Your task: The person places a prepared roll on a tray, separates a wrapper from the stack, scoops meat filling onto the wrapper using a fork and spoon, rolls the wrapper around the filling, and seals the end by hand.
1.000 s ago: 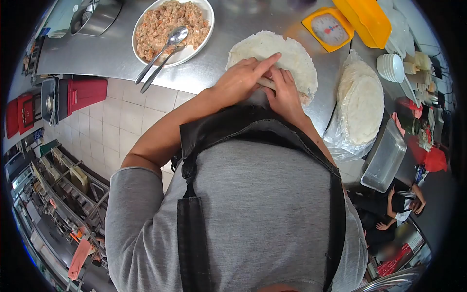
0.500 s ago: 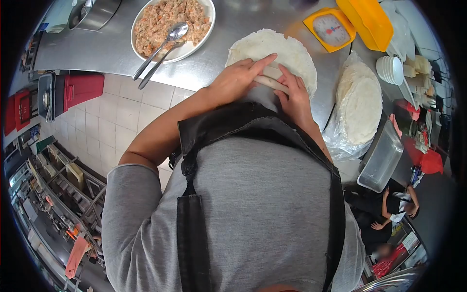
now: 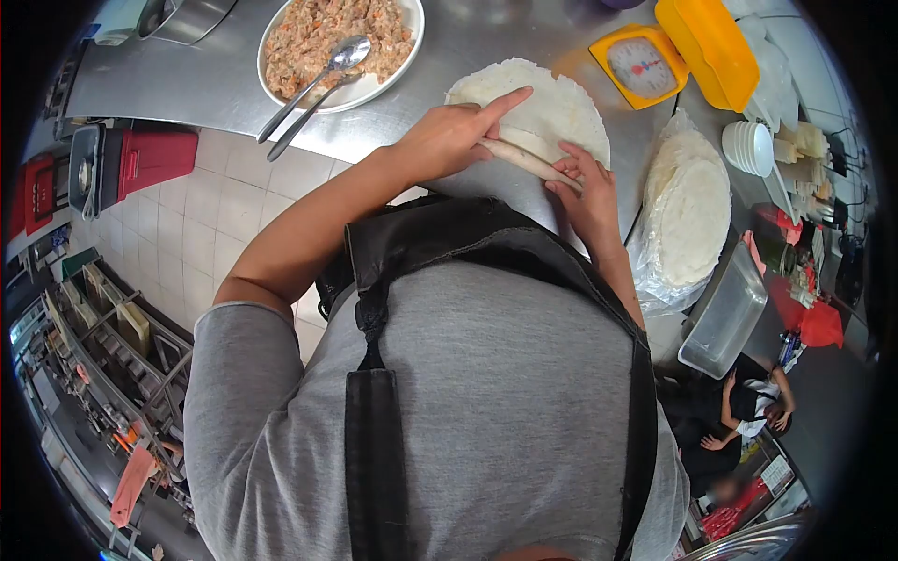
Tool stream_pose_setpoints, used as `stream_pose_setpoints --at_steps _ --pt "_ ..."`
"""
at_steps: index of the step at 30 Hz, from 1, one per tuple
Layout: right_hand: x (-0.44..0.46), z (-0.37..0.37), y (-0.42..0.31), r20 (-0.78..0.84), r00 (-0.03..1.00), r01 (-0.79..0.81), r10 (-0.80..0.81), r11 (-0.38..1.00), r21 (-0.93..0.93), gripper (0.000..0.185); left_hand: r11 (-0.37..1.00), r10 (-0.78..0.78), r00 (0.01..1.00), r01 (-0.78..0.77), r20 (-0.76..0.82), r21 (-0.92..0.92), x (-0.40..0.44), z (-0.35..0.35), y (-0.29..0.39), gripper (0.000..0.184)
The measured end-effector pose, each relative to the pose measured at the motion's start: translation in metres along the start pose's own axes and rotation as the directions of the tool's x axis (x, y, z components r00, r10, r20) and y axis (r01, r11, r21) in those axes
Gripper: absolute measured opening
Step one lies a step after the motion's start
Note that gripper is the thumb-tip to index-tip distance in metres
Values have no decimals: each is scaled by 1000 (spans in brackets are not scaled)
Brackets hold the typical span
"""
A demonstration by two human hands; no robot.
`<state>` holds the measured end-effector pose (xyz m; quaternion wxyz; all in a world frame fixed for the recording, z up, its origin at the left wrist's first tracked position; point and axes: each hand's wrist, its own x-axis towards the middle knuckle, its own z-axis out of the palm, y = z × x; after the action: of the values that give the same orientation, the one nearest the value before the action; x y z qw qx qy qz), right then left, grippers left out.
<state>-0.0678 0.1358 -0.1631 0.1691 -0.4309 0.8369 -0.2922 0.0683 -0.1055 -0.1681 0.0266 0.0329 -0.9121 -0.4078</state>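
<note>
A round pale wrapper sheet [image 3: 552, 107] lies on the steel counter, its near edge rolled into a thin tube [image 3: 524, 158]. My left hand [image 3: 449, 138] is closed on the tube's left end, with the index finger stretched out over the sheet. At the right end, my right hand [image 3: 586, 187] has its fingers curled on the roll. The middle of the tube shows between my hands. A white plate [image 3: 417, 42] of minced filling [image 3: 327, 42] is at the upper left, with two spoons [image 3: 313, 93] resting on it.
A yellow scale [image 3: 640, 67] and yellow tray [image 3: 711, 51] stand at the upper right. Right of my hands is a plastic-wrapped stack of round sheets [image 3: 687, 220]. Beyond it are white bowls [image 3: 748, 148] and a metal pan [image 3: 725, 304]. Another person [image 3: 748, 402] is at the lower right.
My hands have moved apart along the roll, the right one going right and slightly down. More of the tube shows between them. The view has shifted slightly.
</note>
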Motion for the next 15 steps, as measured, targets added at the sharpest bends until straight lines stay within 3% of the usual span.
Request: stream_pose_setpoints --at_steps 6,9,10,13,15 --pt "7 -9 14 123 980 -169 157 981 99 28 984 -102 993 109 54 -138 11 -12 1 102" --pt "7 -3 18 21 978 -204 206 942 266 14 969 -140 988 151 71 -194 12 -20 2 95" --pt "8 -4 18 -17 988 -147 154 969 197 12 964 -150 986 163 74 -208 12 -20 2 93" --pt "18 -6 20 -92 996 -2 0 1000 -12 12 997 -74 994 72 -81 -20 14 -16 -1 87" --pt "24 -6 19 -111 990 68 -82 989 -131 15 998 43 989 -36 -140 51 17 -5 -6 86"
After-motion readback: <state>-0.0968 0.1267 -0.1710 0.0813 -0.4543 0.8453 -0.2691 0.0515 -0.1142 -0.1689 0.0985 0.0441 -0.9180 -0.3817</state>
